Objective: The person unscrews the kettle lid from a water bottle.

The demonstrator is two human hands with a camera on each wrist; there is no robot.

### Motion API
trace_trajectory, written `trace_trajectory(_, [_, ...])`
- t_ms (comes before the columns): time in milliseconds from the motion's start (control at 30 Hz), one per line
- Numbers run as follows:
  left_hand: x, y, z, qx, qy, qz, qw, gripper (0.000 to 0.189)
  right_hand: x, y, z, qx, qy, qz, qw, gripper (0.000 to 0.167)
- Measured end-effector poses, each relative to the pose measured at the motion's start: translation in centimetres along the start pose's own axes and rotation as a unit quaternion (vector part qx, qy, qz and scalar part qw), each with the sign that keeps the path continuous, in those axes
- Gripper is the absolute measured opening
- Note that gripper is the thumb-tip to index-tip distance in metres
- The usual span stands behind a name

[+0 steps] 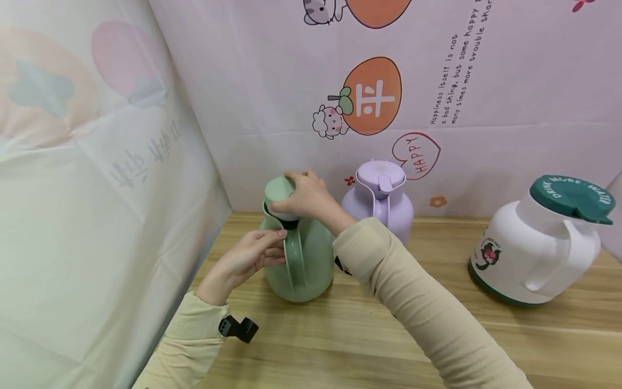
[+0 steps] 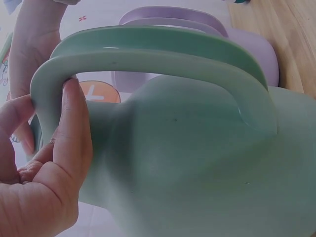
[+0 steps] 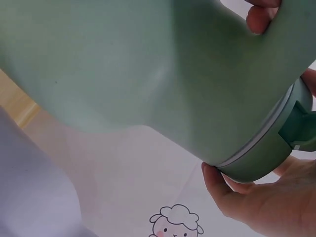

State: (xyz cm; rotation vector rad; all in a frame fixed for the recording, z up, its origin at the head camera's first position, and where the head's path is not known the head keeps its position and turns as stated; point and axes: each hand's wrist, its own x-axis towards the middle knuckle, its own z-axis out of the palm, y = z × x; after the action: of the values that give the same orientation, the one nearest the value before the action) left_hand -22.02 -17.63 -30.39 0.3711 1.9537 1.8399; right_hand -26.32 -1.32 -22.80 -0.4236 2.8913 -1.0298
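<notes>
Cream-coloured right sleeve is slanting across the foreground, with the left sleeve lying lower at the left. Between them, a sage-green jug is standing upright on a wood-grain table, near the corner where two cloth walls are meeting. The left hand is pinching the upper end of the jug's looped handle, thumb outside and fingers tucked within. The right hand is gripping the round lid, thumb and fingers curling around its rim; whether the lid is fully seated, I cannot tell.

Judging by its wide body, the jug is probably feeling stiff and fairly weighty, more so if filled; its contents are not showing. Its smooth surface is looking rather slippery, so the handle is offering the surest hold and the lid's edge the best purchase for turning.

Just to the right, a lilac jug is standing partly behind the right forearm, limiting room on that side. Well apart at the far right, a white jug with a dark green top is standing out of the way. Behind, a printed cloth is hanging.
</notes>
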Motion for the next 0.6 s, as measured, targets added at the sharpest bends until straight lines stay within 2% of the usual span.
trace_trajectory(167, [0.0, 0.0, 0.1, 0.000, -0.002, -0.003, 1.0000, 0.045, -0.2, 0.3, -0.4, 0.034, 0.024, 0.000, 0.9991, 0.077])
trace_trajectory(300, [0.0, 0.1, 0.1, -0.011, -0.006, -0.008, 0.9999, 0.040, -0.6, 0.5, -1.0, 0.087, 0.041, 0.011, 0.9953, 0.077])
trace_trajectory(600, [0.0, 0.3, 0.2, -0.035, -0.021, -0.014, 0.9991, 0.023, -2.0, 1.8, -2.0, 0.202, 0.080, 0.060, 0.9743, 0.077])
